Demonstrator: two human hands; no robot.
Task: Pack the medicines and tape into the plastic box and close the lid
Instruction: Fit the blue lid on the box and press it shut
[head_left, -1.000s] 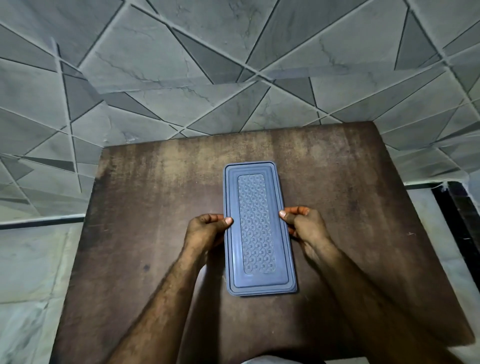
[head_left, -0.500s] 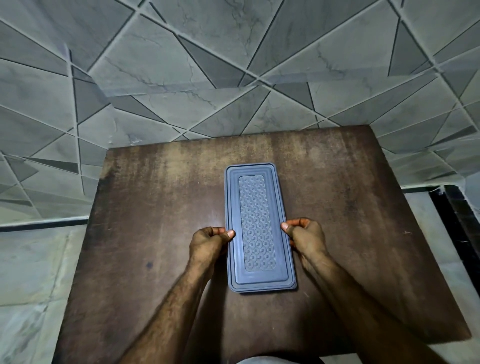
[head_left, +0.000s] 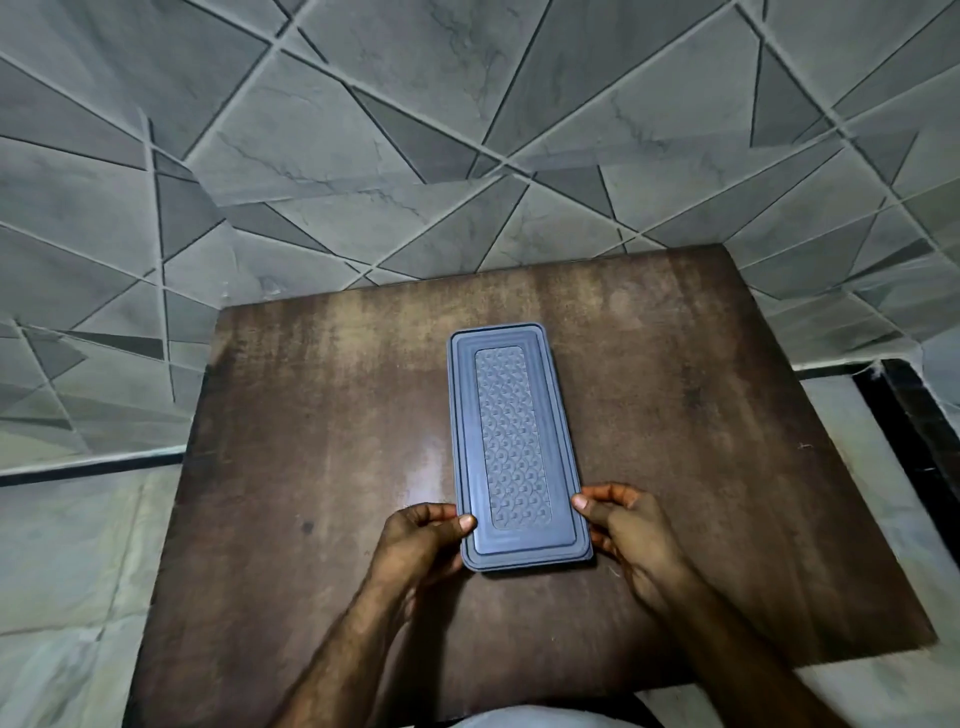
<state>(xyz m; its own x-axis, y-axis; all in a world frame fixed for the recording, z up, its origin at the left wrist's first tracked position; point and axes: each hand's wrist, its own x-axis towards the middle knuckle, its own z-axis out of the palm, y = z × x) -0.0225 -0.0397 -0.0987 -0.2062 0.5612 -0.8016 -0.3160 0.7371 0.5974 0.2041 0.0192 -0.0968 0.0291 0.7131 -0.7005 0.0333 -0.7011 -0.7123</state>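
A long blue-grey plastic box (head_left: 514, 447) lies lengthwise in the middle of the brown table (head_left: 322, 415), its patterned lid on top and flush all round. My left hand (head_left: 421, 540) grips the box's near left edge, thumb pressed on the lid rim. My right hand (head_left: 623, 525) holds the near right edge the same way, thumb on the rim and fingers down the side. No medicines or tape are in view; the lid hides whatever is inside.
The table stands against a grey wall of angular tiles (head_left: 467, 156). Pale floor (head_left: 62, 571) shows on the left and right of the table, with a dark strip (head_left: 904, 426) at the right.
Both hands have slid along the box's sides toward its near end, thumbs still pressing the lid rim. The box itself has stayed in place.
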